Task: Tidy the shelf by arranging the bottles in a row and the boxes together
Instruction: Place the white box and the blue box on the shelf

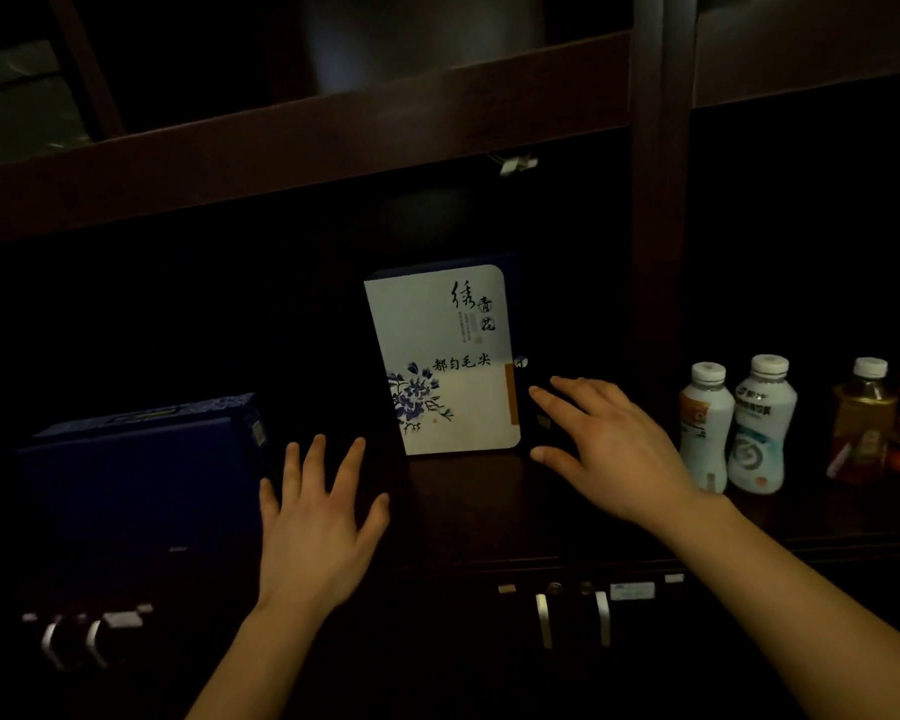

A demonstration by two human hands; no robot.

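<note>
Upright white rectangular box (445,361) with blue floral print and black calligraphy reading 都匀毛尖, standing mid-shelf on the dark wooden shelf (468,501). Dark blue flat box (136,475) lying to its left, well apart. Two white plastic bottles (736,426) with white caps and two amber bottles (881,420) ranged at right; label text unreadable. Right hand (606,449) open, fingers beside the white box's right edge. Left hand (318,522) spread flat, holding nothing.
</note>
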